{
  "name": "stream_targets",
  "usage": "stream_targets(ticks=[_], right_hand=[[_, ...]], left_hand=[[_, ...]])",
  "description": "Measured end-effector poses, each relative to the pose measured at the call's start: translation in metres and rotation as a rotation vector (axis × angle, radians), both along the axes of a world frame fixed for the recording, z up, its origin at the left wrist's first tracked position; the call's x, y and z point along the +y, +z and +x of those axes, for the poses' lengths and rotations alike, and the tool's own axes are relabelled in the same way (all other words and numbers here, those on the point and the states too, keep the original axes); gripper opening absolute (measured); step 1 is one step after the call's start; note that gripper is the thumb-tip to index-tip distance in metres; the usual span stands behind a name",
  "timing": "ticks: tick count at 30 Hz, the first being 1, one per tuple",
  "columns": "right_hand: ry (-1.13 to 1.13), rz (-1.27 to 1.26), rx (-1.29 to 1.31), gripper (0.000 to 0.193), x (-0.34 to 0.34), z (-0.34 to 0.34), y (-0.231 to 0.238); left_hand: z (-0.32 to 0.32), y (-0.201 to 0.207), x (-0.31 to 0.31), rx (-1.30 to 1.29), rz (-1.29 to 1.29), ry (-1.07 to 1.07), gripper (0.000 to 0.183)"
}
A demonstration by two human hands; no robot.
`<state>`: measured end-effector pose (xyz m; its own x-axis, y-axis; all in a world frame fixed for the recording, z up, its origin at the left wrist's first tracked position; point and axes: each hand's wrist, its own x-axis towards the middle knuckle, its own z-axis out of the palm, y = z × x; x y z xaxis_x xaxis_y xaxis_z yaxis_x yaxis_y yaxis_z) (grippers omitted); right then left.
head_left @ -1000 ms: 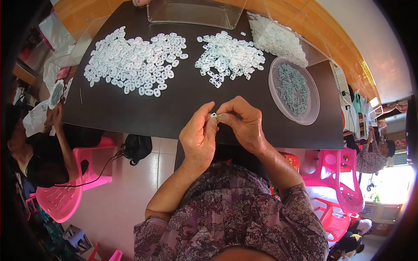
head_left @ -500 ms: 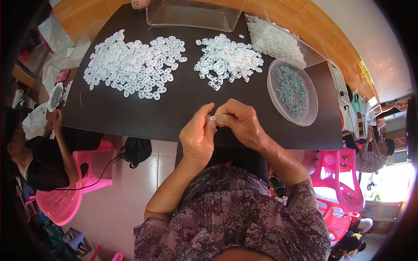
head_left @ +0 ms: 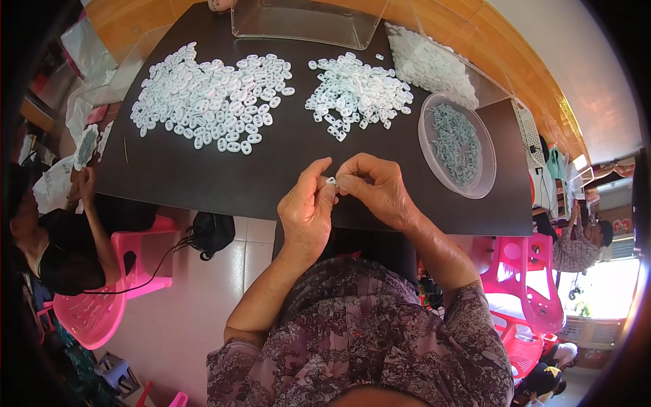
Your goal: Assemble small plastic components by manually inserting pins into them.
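Note:
Over the near edge of the dark table, my left hand (head_left: 305, 211) pinches a small white plastic piece (head_left: 331, 181) between thumb and forefinger. My right hand (head_left: 377, 188) meets it there, its thumb and forefinger pressed together at the piece's right side; whatever sits between those fingertips is too small to make out. Beyond my hands lies a pile of small white two-holed pieces (head_left: 359, 91). A larger pile of white oval two-holed pieces (head_left: 210, 102) spreads to the left. On the right, a round clear dish (head_left: 489, 166) holds many small grey-green parts (head_left: 456, 144).
A clear rectangular bin (head_left: 305, 34) stands at the far edge, beside a clear bag of white pieces (head_left: 434, 64). A thin stick (head_left: 125, 150) lies at the table's left. Another person (head_left: 61, 237) sits at left near a pink chair (head_left: 95, 319); more pink chairs (head_left: 525, 278) stand right.
The white piece has tilted slightly between my fingers, and its hole shows more. My hands stay together in nearly the same place. The view has shifted a little.

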<state>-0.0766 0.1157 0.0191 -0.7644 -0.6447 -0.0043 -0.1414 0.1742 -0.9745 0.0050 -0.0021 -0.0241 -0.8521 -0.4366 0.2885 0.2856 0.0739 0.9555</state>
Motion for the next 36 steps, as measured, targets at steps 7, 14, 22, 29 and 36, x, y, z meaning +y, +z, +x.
stream_targets(ticks=[7, 14, 22, 29, 36], right_hand=[[0.05, 0.036, -0.025, 0.008, 0.006, 0.0, -0.005], [-0.002, -0.039, 0.033, 0.009, 0.007, -0.013, -0.002], [-0.189, 0.362, 1.064, 0.016, -0.005, -0.101, -0.016], [-0.107, 0.458, 1.211, 0.012, -0.02, -0.113, -0.031], [-0.051, 0.4, 1.163, 0.011, -0.02, -0.11, -0.025]], left_hand=[[-0.001, -0.003, 0.002, 0.055, -0.139, 0.053, 0.029], [-0.002, -0.002, -0.001, -0.018, 0.134, -0.053, 0.026], [-0.005, -0.005, -0.004, -0.04, 0.317, -0.06, 0.018], [-0.005, -0.008, -0.005, -0.017, 0.368, -0.072, 0.017], [-0.003, -0.011, -0.005, -0.019, 0.354, -0.089, 0.022]])
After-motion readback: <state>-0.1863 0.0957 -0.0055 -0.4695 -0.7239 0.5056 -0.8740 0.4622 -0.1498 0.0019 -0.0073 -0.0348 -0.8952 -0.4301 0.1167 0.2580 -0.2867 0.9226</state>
